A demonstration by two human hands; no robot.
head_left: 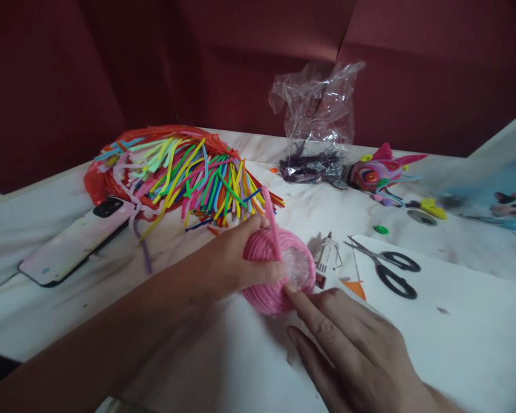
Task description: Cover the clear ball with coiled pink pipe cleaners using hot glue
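Observation:
Pink fuzzy pipe cleaner is wound in rows around a rounded body (262,295), leaving a whitish, see-through patch (297,268) bare at its right end. My left hand (249,258) is closed around this pink ball from the left, its thumb pressed over the front near the bare patch. A loose pink pipe cleaner end (270,218) sticks up past the thumb. From the lower right, my right hand (356,344) reaches in with fingers stretched out. Its index fingertip touches the ball at the patch's lower edge, and the thumb is apart from it.
Many coloured pipe cleaners (210,178) spill from a red bag (97,183). A phone (77,244) lies left. Behind the ball are a glue gun (328,258), scissors (387,267) on a white sheet (464,310), a transparent bag (318,115) and a colourful pipe-cleaner figure (376,172).

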